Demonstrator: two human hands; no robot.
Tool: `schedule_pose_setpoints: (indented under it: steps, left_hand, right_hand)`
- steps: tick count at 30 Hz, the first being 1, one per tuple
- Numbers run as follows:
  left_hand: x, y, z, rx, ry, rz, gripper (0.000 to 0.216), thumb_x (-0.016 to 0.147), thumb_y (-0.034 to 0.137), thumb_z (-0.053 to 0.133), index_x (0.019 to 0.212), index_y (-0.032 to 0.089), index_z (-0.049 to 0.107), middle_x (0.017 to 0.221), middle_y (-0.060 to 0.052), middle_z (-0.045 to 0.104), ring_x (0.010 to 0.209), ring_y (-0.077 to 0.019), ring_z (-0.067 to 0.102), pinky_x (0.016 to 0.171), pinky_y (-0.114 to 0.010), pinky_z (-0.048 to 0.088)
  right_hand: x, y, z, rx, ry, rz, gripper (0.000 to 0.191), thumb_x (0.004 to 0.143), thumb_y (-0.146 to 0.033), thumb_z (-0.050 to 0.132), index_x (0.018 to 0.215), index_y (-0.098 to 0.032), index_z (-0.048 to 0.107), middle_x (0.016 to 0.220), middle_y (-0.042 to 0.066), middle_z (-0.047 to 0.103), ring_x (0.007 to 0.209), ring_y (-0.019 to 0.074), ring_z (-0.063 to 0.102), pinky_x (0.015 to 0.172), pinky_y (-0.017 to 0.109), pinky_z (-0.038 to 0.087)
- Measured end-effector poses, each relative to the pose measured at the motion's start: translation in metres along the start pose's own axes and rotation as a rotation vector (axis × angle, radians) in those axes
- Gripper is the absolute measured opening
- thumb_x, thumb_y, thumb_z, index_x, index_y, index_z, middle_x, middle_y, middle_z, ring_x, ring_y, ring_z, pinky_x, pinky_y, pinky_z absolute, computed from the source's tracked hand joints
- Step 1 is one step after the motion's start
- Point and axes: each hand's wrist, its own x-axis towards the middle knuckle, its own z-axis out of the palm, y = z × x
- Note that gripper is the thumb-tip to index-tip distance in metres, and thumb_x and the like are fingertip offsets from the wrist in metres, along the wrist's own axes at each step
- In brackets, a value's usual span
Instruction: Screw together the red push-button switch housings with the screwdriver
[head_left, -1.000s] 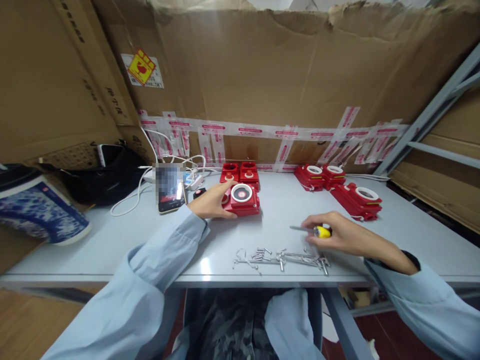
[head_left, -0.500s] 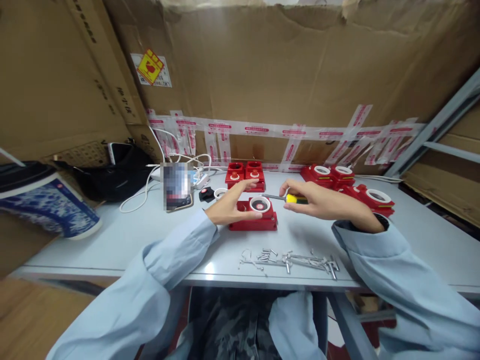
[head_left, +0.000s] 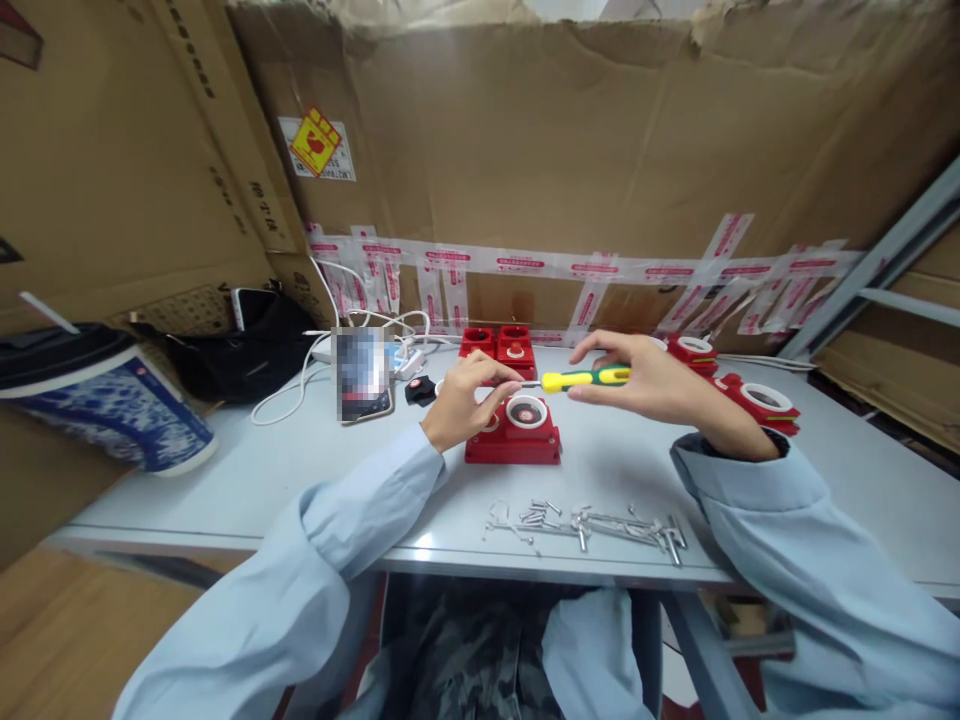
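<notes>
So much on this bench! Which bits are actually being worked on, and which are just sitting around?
In use:
left hand, fingertips at the screwdriver's tip
right hand gripping the screwdriver
red housing beneath them
loose screws at the table's front edge

Lying about:
phone
white cables
black bag
other red housings

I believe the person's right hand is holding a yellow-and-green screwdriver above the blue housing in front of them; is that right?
Not quite: in the head view the housing is red, not blue. The right hand does hold the yellow-and-green screwdriver above it.
</notes>
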Motion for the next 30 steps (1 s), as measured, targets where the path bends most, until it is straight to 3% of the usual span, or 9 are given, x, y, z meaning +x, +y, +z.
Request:
schedule_pose_setpoints:
  steps: [5, 8, 10, 12, 15, 24, 30]
  left_hand:
    - [0.0, 0.008, 0.005, -0.151, -0.094, -0.112, 0.02, 0.087, 0.037, 0.055, 0.092, 0.02, 0.065, 0.093, -0.005, 0.069, 0.09, -0.0202, 0.059, 0.087, -0.038, 0.045]
    - [-0.005, 0.007, 0.01, -0.105, -0.253, -0.122, 0.038, 0.084, 0.044, 0.059, 0.115, 0.022, 0.057, 0.121, -0.008, 0.06, 0.113, -0.0255, 0.054, 0.099, -0.044, 0.04]
    - [-0.009, 0.003, 0.014, -0.057, -0.37, -0.158, 0.061, 0.077, 0.052, 0.064, 0.128, 0.022, 0.047, 0.131, -0.011, 0.053, 0.12, -0.0295, 0.05, 0.1, -0.047, 0.039]
    - [-0.012, -0.001, 0.016, -0.042, -0.458, -0.185, 0.073, 0.071, 0.056, 0.068, 0.13, 0.02, 0.044, 0.129, -0.012, 0.055, 0.117, -0.0314, 0.053, 0.098, -0.046, 0.041]
    - [-0.014, -0.005, 0.017, -0.083, -0.512, -0.178, 0.073, 0.068, 0.056, 0.07, 0.126, 0.02, 0.047, 0.126, -0.011, 0.059, 0.113, -0.0299, 0.058, 0.096, -0.043, 0.044]
    - [-0.013, -0.001, 0.015, -0.167, -0.531, -0.15, 0.068, 0.068, 0.051, 0.072, 0.123, 0.021, 0.048, 0.125, -0.01, 0.059, 0.111, -0.027, 0.058, 0.097, -0.041, 0.045]
    - [-0.013, -0.001, 0.016, -0.181, -0.528, -0.169, 0.068, 0.066, 0.05, 0.074, 0.122, 0.021, 0.05, 0.124, -0.01, 0.06, 0.111, -0.0286, 0.058, 0.096, -0.042, 0.045]
  right_hand:
    - [0.003, -0.002, 0.01, 0.437, 0.373, 0.041, 0.03, 0.073, -0.047, 0.067, 0.076, -0.019, 0.056, 0.055, -0.004, 0.052, 0.045, 0.0089, 0.047, 0.044, 0.025, 0.042]
    - [0.007, 0.001, 0.017, 0.411, 0.659, 0.06, 0.03, 0.074, -0.047, 0.065, 0.068, -0.021, 0.051, 0.058, -0.002, 0.053, 0.046, 0.0104, 0.048, 0.042, 0.025, 0.043]
    - [0.01, 0.007, 0.021, 0.336, 0.756, 0.07, 0.031, 0.075, -0.047, 0.063, 0.064, -0.023, 0.046, 0.057, -0.002, 0.05, 0.047, 0.0118, 0.05, 0.041, 0.026, 0.044]
    - [0.012, 0.014, 0.026, 0.285, 0.749, 0.054, 0.031, 0.076, -0.046, 0.062, 0.064, -0.023, 0.044, 0.056, -0.003, 0.047, 0.047, 0.0121, 0.05, 0.04, 0.026, 0.044]
    - [0.015, 0.022, 0.035, 0.233, 0.718, 0.005, 0.03, 0.077, -0.043, 0.062, 0.064, -0.022, 0.044, 0.057, -0.004, 0.046, 0.048, 0.0113, 0.05, 0.041, 0.025, 0.044]
    - [0.015, 0.02, 0.041, 0.223, 0.654, 0.033, 0.03, 0.075, -0.044, 0.062, 0.067, -0.021, 0.044, 0.059, -0.004, 0.049, 0.049, 0.0116, 0.051, 0.043, 0.024, 0.042]
    - [0.021, 0.011, 0.037, -0.044, 0.659, 0.011, 0.032, 0.076, -0.043, 0.059, 0.061, -0.021, 0.043, 0.056, -0.003, 0.048, 0.052, 0.0104, 0.042, 0.052, 0.025, 0.035]
